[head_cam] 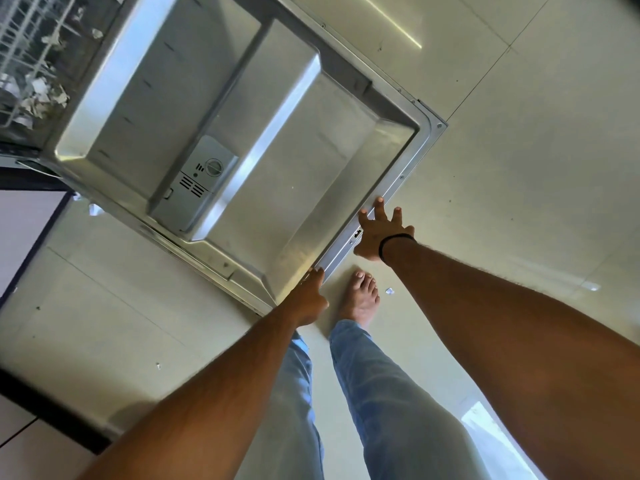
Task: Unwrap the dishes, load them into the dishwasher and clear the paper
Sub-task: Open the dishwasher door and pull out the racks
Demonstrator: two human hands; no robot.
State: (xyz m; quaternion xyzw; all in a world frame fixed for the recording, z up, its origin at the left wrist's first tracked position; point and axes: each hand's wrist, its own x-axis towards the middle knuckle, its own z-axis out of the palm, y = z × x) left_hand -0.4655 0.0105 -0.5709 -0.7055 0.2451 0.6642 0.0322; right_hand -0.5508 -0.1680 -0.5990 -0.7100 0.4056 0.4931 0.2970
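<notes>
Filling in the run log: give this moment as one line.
door: dishwasher door open flat | left hand on its edge | right hand fingers spread at edge | paper scraps in rack

Both hands reach to the front edge of the open dishwasher door (263,140): the left hand (309,299) grips its corner, the right hand (379,233) rests spread-fingered along the edge. Crumpled paper (41,95) lies in the rack (31,39) at the top left, and a bare foot (360,297) stands on the tiled floor (519,168) between the arms.

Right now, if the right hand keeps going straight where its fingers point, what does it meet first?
The right hand is already at the top edge of the open dishwasher door, fingers spread. Going straight on, it would likely meet that metal rim and then the inner panel. Depth is unclear.
</notes>
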